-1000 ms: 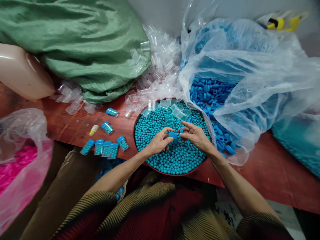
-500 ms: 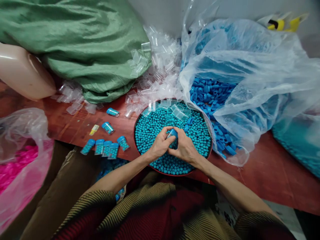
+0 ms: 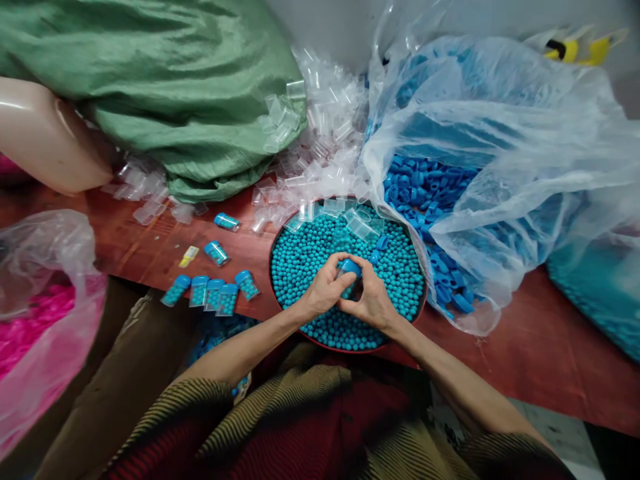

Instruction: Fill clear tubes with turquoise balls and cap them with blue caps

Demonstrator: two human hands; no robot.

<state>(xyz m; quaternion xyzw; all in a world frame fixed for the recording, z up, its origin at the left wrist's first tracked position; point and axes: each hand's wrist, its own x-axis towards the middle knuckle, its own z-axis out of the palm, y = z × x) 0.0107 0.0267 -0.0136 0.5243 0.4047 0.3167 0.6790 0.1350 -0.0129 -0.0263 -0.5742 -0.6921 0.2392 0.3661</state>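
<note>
My left hand (image 3: 323, 290) and my right hand (image 3: 374, 297) meet over a round tray (image 3: 273, 270) full of turquoise beads (image 3: 345, 337). Between them they grip a small bottle (image 3: 351, 268), its blue cap showing at the top while fingers hide most of its body. My left fingers are curled around its left side; the right thumb and fingers close on the other side. Just beyond the right fingertips, loose blue caps (image 3: 382, 243) lie on the beads. Several empty transparent bottles (image 3: 361, 225) rest at the tray's far edge.
Filled, blue-capped bottles (image 3: 228, 300) stand or lie on the red table (image 3: 520, 353) at left. Behind are a green sack (image 3: 200, 100) and a heap of transparent bottles (image 3: 333, 133). A plastic bag (image 3: 525, 120) of blue caps occupies the right; a pink-filled bag (image 3: 45, 320) sits lower left.
My right hand has moved left from a loose blue cap to close on the bottle in my left hand. That loose cap now lies on the beads. Both hands stay together over the last half second.
</note>
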